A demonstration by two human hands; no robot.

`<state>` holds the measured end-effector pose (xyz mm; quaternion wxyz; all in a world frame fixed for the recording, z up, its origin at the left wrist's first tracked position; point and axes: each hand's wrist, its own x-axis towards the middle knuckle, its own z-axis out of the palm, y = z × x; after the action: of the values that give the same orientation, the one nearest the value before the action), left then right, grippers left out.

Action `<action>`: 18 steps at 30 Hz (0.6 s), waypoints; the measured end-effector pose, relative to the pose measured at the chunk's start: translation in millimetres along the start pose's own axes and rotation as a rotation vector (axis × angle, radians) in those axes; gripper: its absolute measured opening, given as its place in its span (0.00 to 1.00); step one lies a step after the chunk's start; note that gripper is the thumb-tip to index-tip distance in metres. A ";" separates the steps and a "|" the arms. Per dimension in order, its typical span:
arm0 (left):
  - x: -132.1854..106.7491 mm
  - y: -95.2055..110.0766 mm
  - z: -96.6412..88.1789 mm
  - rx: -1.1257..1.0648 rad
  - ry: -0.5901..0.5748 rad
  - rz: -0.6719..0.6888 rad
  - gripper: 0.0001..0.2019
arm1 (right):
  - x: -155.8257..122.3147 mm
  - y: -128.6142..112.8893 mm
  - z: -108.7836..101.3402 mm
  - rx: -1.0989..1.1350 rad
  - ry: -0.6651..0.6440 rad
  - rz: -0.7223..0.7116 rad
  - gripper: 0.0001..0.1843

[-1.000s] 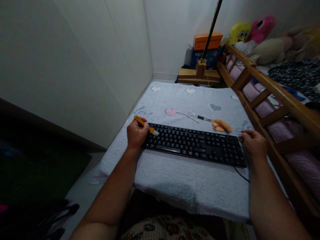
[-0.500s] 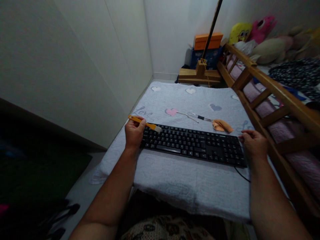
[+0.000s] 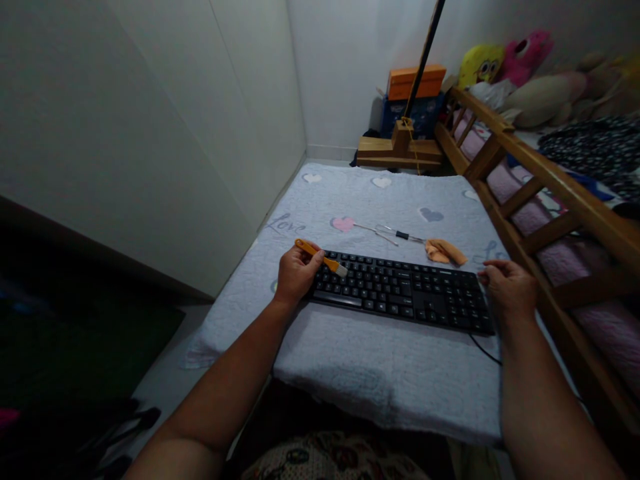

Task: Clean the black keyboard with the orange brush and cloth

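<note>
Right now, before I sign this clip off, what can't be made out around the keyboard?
All in the head view:
Keyboard: left end hidden behind the left hand; key markings mostly too small and dim.
Cable: lost from sight at the right forearm.
Brush: bristle contact too small to confirm.
Right hand: fingertip contact with the keyboard unclear.

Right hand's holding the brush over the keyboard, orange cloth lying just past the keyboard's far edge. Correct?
Wrong hand: the head view shows the left hand holding the brush over the keyboard, not the right hand. The orange cloth does lie just past the keyboard's far edge.
</note>
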<state>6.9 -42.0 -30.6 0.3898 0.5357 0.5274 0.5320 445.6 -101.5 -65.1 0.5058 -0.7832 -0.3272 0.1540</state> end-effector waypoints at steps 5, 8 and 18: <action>1.8 -1.3 -5.3 0.135 0.070 0.048 0.10 | 4.2 5.8 -0.5 -0.027 0.003 -0.024 0.08; 4.0 -1.6 -11.2 0.187 0.093 0.066 0.09 | 6.3 8.6 -0.3 -0.013 0.006 -0.007 0.09; 15.7 0.6 -37.3 0.218 0.148 0.055 0.10 | 4.7 6.9 2.2 0.020 0.007 0.009 0.10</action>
<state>-31.5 -32.1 -22.6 0.2748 0.5484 0.5944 0.5200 450.2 -98.7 -71.8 0.5142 -0.7800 -0.3203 0.1570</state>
